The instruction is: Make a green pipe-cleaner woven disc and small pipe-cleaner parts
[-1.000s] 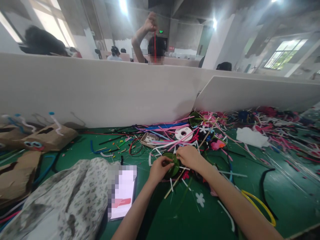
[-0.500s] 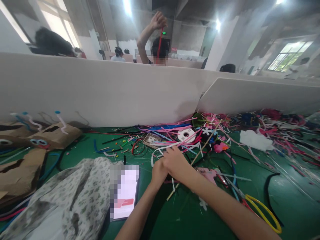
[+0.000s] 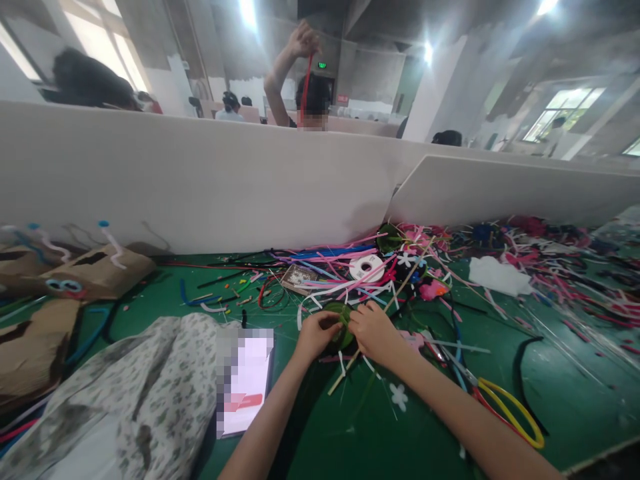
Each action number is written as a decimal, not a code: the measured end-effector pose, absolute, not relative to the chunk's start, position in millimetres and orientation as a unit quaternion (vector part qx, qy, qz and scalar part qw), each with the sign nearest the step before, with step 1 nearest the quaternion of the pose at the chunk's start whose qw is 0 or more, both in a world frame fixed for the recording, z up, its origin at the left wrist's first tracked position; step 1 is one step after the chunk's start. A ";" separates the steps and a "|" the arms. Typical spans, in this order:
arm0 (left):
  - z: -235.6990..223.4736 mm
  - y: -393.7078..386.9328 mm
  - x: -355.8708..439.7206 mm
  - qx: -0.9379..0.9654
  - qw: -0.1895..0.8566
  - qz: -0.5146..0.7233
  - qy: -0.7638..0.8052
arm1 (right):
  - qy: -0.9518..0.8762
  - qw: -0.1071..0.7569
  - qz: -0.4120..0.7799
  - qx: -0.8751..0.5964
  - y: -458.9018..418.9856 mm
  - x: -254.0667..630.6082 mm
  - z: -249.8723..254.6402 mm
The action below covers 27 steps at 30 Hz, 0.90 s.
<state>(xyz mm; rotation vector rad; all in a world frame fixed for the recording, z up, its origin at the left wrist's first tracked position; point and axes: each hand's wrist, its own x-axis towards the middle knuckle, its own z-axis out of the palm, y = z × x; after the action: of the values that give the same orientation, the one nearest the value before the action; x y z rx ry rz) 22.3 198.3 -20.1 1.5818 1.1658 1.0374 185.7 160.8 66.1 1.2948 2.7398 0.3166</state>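
My left hand (image 3: 318, 335) pinches the left side of a dark green round piece (image 3: 338, 311), thumb and fingers closed on it. Curled fingers of my right hand (image 3: 371, 331) press together at the right edge of the same piece; their tips are partly hidden. Under my hands a thin wooden stick (image 3: 342, 377) slants across the table. White strips (image 3: 369, 365) stick out below the green piece. A white flower cutout (image 3: 399, 396) lies just below my right wrist.
Behind my hands lie a white spool (image 3: 367, 268) and a heap of pipe cleaners (image 3: 325, 256). A phone (image 3: 249, 381) and patterned cloth (image 3: 165, 373) are to the left, near cardboard boxes (image 3: 120, 273). Yellow-handled scissors (image 3: 520, 417) lie right. A white partition (image 3: 225, 180) stands behind.
My hands, overlapping before, have drawn apart, and the green round piece now shows between them. The view has shifted slightly; the white flower is now uncovered.
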 end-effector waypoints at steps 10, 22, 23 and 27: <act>-13.0 193.1 25.3 0.656 0.435 0.420 0.452 | 0.896 0.036 0.091 0.434 160.7 178.8 61.9; -14.2 193.9 24.0 0.679 0.389 0.409 0.470 | 0.861 0.017 0.087 0.501 173.4 191.0 65.9; -13.1 193.6 23.3 0.683 0.382 0.408 0.471 | 0.858 0.015 0.087 0.507 177.8 190.6 67.6; -7.4 192.8 20.0 0.700 0.352 0.404 0.472 | 0.849 0.002 0.074 0.523 191.2 184.4 74.0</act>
<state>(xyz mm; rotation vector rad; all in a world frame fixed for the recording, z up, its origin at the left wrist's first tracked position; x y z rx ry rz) 20.0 192.8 -7.4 1.8098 1.2224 1.0450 184.4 191.2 74.0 1.6407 2.6635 0.2322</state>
